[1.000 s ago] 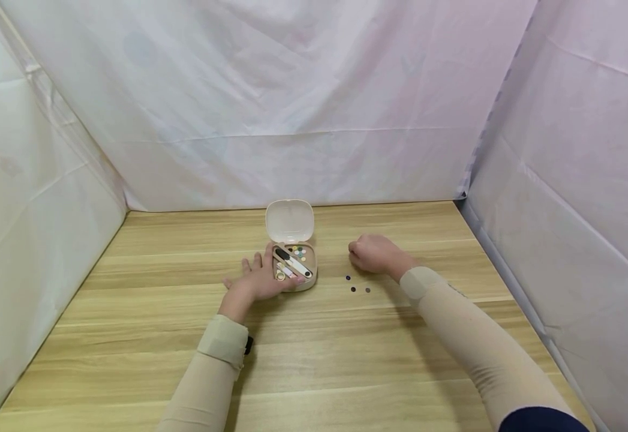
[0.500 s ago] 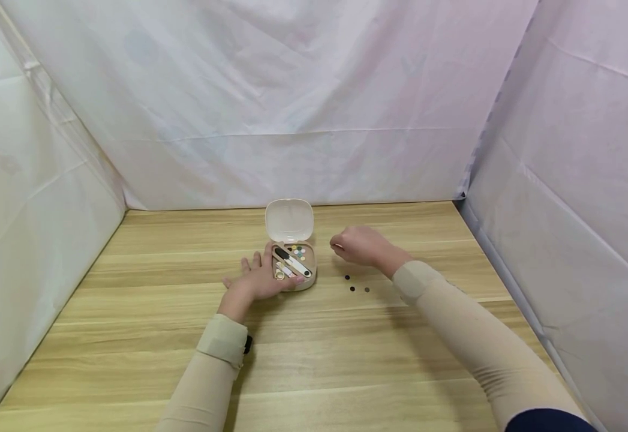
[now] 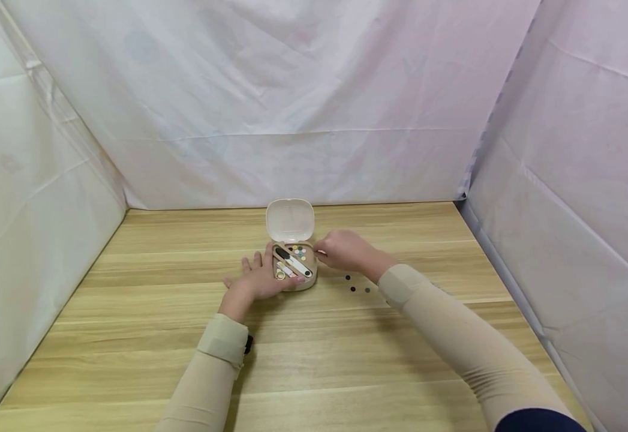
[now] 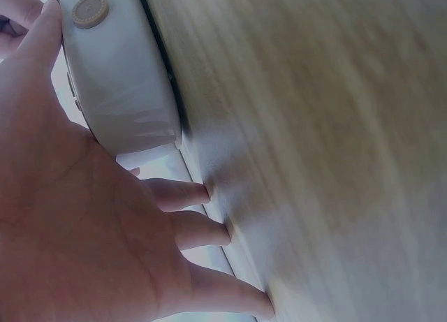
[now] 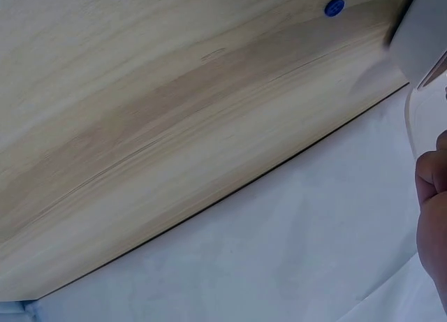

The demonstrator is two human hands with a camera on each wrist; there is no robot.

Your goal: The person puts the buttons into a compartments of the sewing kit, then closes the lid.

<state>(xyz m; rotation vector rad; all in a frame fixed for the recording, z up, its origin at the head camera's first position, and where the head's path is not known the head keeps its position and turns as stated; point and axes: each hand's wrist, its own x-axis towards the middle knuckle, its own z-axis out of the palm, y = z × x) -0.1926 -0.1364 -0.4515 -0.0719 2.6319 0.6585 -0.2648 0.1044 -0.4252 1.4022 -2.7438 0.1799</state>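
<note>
A small beige sewing box stands on the table with its lid raised. Inside lie a long black-and-white tool, a gold ring-shaped item and several coloured buttons. My left hand lies against the box's left and front sides, thumb along its front edge. In the left wrist view its other fingers are spread, tips on the table. My right hand is at the box's right rim, thumb and fingers pinching what seems a small button, mostly hidden. Three dark buttons lie right of the box.
The wooden table extends on all sides of the box. White cloth hangs behind and at both sides. A blue button on the table shows in the right wrist view.
My right hand has moved left from above the table, behind the loose buttons, to the box's right rim. My left hand and the box have stayed in place.
</note>
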